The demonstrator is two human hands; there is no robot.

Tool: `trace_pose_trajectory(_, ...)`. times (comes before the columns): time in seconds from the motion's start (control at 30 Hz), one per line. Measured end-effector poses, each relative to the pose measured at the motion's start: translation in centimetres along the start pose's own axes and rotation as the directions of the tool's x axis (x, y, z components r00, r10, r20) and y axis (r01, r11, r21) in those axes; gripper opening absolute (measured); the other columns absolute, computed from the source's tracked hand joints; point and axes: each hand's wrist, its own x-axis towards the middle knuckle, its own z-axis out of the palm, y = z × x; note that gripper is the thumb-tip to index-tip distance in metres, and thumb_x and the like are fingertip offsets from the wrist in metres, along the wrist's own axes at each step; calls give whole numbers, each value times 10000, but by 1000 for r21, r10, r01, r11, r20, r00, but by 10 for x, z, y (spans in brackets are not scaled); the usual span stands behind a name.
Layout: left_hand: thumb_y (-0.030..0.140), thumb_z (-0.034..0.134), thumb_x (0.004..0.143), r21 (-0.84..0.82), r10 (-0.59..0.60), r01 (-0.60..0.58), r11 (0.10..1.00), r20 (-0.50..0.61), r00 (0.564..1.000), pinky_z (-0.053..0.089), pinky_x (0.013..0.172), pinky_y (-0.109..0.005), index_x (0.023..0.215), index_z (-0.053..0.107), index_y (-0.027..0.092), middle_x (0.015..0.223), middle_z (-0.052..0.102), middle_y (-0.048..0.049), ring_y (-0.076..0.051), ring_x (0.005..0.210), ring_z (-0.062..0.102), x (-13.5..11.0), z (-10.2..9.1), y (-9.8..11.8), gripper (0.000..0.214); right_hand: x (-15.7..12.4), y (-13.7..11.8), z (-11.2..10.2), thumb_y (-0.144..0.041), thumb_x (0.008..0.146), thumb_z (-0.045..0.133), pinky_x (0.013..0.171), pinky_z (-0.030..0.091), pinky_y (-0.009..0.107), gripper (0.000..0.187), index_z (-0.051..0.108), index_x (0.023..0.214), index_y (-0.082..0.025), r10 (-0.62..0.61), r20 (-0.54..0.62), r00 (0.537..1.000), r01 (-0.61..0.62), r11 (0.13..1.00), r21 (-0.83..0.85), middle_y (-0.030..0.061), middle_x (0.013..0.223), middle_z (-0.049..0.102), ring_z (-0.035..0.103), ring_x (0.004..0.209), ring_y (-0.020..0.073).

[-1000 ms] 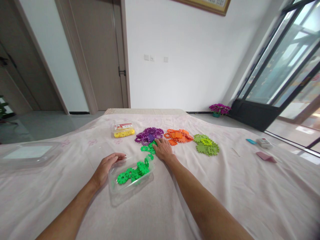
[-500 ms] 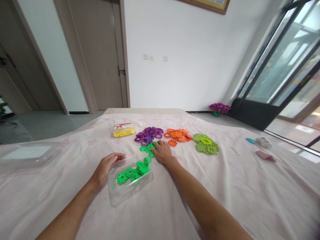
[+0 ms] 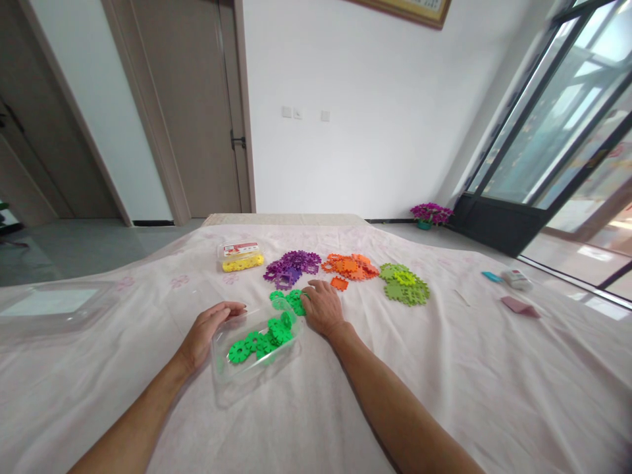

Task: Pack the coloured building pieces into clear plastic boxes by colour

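A clear plastic box holds several green notched discs. My left hand grips the far left side of this box, fingers along its rim and thumb hidden. Beyond the box's far right corner, my right hand is curled over a small heap of green discs on the cloth, its fingertips partly hidden among them. Just behind lie a purple pile of notched pieces and an orange pile, with one orange square in front.
A lidded box of yellow pieces stands at the back left. A light green pile lies to the right. Farther right are a blue item, a white item and a pink cloth. A large clear container sits far left.
My right hand has drawn slightly closer to the box, and the green discs under it have shifted toward me. My left hand stays on the box.
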Motion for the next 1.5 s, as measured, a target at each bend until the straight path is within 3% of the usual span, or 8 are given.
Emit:
trace_pose_trajectory(0.1, 480, 682, 776, -5, 5, -5, 1000, -4, 1000, 507, 916, -406, 985, 745, 137, 1108, 724, -152, -306, 1030, 674, 0, 0, 0, 407, 2, 2, 2, -466, 995, 427, 1039, 310, 376, 363, 666, 1170, -258, 58, 14, 998, -58, 998, 21, 71, 1343, 567, 475, 1221, 241)
trace_pose_trajectory(0.23, 478, 678, 782, -1, 12, -12, 1000, 0, 1000, 502, 925, -421, 985, 746, 140, 1105, 725, -151, -311, 1039, 670, 0, 1, 0, 400, 3, 4, 2, -437, 1024, 354, 999, 351, 336, 387, 690, 1116, -269, 27, 128, 991, -41, 994, 106, 43, 1161, 669, 566, 1090, 192)
trace_pose_trajectory(0.37, 485, 680, 777, 1, 16, -16, 1000, -3, 1000, 495, 946, -443, 987, 746, 137, 1106, 723, -157, -320, 1051, 665, 0, 1, 0, 412, -2, -4, -4, -459, 988, 443, 1103, 265, 401, 371, 627, 1268, -301, -65, 65, 996, 58, 992, 109, 44, 1388, 553, 451, 1276, 228)
trace_pose_trajectory(0.5, 499, 691, 761, -3, 15, -15, 1000, -1, 1000, 502, 949, -432, 979, 751, 139, 1109, 726, -156, -318, 1051, 670, 0, 1, 1, 426, -5, -17, -5, -462, 972, 473, 1173, 140, 463, 416, 535, 1374, -378, -258, 122, 958, 243, 962, 125, -3, 1535, 402, 291, 1413, 242)
trace_pose_trajectory(0.63, 496, 691, 768, 3, 21, -21, 1000, -1, 1000, 511, 926, -401, 976, 756, 148, 1103, 732, -147, -299, 1032, 679, 0, 0, 0, 411, -4, -26, -2, -429, 957, 504, 1174, 148, 468, 420, 525, 1375, -404, -361, 201, 911, 331, 929, 167, -18, 1479, 479, 353, 1376, 236)
trace_pose_trajectory(0.97, 477, 654, 810, 3, 20, -20, 1000, 16, 1000, 492, 943, -446, 1007, 739, 135, 1113, 719, -159, -317, 1050, 663, 0, 0, -1, 403, -1, -18, -1, -335, 1000, 447, 1037, 325, 355, 287, 693, 1142, -288, -189, 114, 975, 162, 965, 208, 24, 1223, 660, 546, 1129, 196)
trace_pose_trajectory(1.27, 485, 652, 810, 15, 19, -19, 1000, 15, 1000, 497, 931, -423, 1010, 738, 138, 1113, 718, -157, -315, 1065, 657, 1, 0, -1, 409, -3, 11, -3, -433, 968, 491, 906, 370, 336, 319, 743, 1022, -244, 174, 23, 985, -174, 985, 9, 88, 1037, 666, 540, 1018, 234)
trace_pose_trajectory(1.5, 487, 643, 816, 22, 31, -31, 999, 13, 999, 493, 937, -422, 1012, 736, 136, 1136, 714, -156, -316, 1072, 655, 1, -1, -3, 412, -2, 14, -10, -399, 1025, 382, 863, 335, 313, 403, 744, 952, -238, 108, 87, 990, -109, 994, 10, 71, 948, 668, 533, 960, 202)
